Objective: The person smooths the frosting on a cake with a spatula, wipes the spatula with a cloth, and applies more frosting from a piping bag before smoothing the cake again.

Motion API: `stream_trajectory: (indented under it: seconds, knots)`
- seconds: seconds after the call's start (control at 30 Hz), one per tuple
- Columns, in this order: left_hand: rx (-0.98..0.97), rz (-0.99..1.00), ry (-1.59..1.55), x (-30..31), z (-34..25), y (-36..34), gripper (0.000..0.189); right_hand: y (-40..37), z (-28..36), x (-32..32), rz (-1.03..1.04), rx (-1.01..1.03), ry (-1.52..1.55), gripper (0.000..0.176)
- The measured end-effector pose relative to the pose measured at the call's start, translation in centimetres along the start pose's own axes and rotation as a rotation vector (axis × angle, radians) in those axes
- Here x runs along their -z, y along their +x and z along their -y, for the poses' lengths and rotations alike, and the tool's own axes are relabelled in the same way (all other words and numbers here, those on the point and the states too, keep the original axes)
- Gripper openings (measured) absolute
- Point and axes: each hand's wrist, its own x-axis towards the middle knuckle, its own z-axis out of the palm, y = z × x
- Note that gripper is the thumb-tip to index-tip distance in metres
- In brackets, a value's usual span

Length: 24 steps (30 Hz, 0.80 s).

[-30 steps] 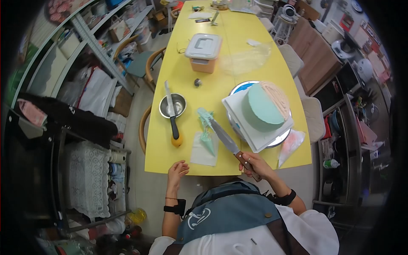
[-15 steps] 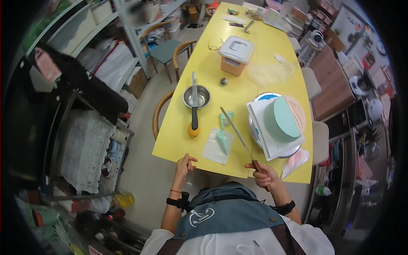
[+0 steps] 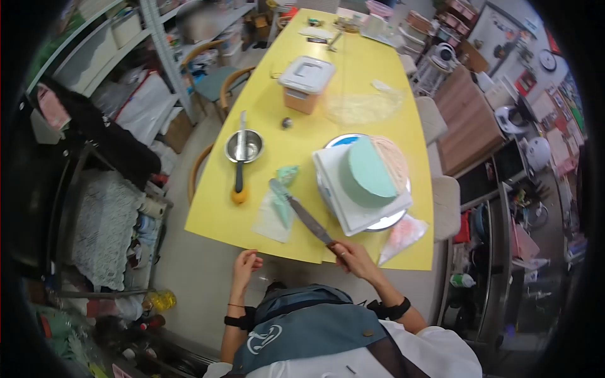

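Now that the spatula has rolled broad face up, clasped in the right hand, it hangs clear of the cake on its white board; the left hand, loosely curled, is empty.

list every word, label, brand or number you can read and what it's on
No word, brand or number reads clearly.
Apron: white looping mark, not legible as letters.
Wall clock: dial too small to read.
Bottle on the right: label too small.
Spatula: no lettering can be made out.
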Motion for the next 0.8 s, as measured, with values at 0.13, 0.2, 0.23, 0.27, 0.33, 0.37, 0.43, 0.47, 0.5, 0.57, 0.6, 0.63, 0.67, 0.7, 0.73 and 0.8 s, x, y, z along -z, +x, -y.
stream_trajectory:
  seconds: [0.13, 0.2, 0.23, 0.27, 0.33, 0.37, 0.43, 0.47, 0.5, 0.57, 0.6, 0.63, 0.67, 0.7, 0.73, 0.8]
  knots:
    - [0.002, 0.038, -0.023, -2.9, -0.1, -0.7, 0.024, -2.4, -1.3, 1.2, 0.026, -0.042, 0.029, 0.031]
    - [0.000, 0.079, -0.057, -4.2, 0.8, -0.3, 0.024, -3.5, -1.2, 1.7, 0.061, -0.029, -0.018, 0.030]
    - [-0.002, 0.097, -0.079, -4.9, 1.3, 0.0, 0.024, -4.1, -1.1, 2.0, 0.081, -0.022, -0.046, 0.029]
    - [-0.011, 0.108, -0.061, -5.6, 1.6, 0.2, 0.024, -4.6, -1.0, 2.3, 0.082, -0.015, -0.087, 0.030]
    - [-0.044, 0.132, -0.072, -6.9, 2.1, 0.3, 0.024, -5.5, -0.8, 2.7, 0.089, 0.000, -0.171, 0.030]
    - [-0.062, 0.142, -0.081, -7.4, 2.4, 0.4, 0.024, -5.8, -0.7, 3.0, 0.085, 0.001, -0.207, 0.031]
    - [-0.064, 0.195, -0.089, -8.4, 2.8, 0.5, 0.024, -6.5, -0.4, 4.1, 0.081, 0.008, -0.288, 0.032]
    - [-0.059, 0.228, -0.098, -9.2, 2.7, 0.4, 0.025, -6.9, 0.0, 4.8, 0.061, 0.031, -0.354, 0.032]
    - [-0.056, 0.258, -0.109, -9.9, 2.7, 0.5, 0.025, -7.2, 0.5, 5.8, 0.045, 0.056, -0.422, 0.032]
    - [-0.058, 0.356, -0.056, -11.5, 3.2, 1.8, 0.027, -7.3, 1.3, 8.1, -0.017, 0.159, -0.564, 0.031]
    - [-0.064, 0.408, -0.033, -12.3, 3.3, 2.5, 0.028, -7.7, 3.1, 9.0, -0.068, 0.086, -0.595, 0.028]
    - [-0.070, 0.460, -0.011, -13.1, 3.5, 3.0, 0.029, -8.1, 5.3, 9.6, -0.146, -0.014, -0.601, 0.025]
    - [-0.096, 0.464, -0.035, -14.0, 3.5, 3.5, 0.029, -8.0, 6.0, 11.2, -0.196, 0.121, -0.779, 0.025]
    - [-0.121, 0.468, -0.055, -15.0, 3.5, 3.9, 0.029, -7.8, 7.2, 12.5, -0.262, 0.168, -0.751, 0.027]
    - [-0.146, 0.474, -0.072, -15.9, 3.7, 4.1, 0.029, -7.7, 8.7, 13.6, -0.326, 0.212, -0.731, 0.027]
    - [-0.110, 0.469, -0.160, -17.6, 3.9, 4.1, 0.030, -7.1, 12.3, 15.6, -0.396, 0.306, -0.893, 0.028]
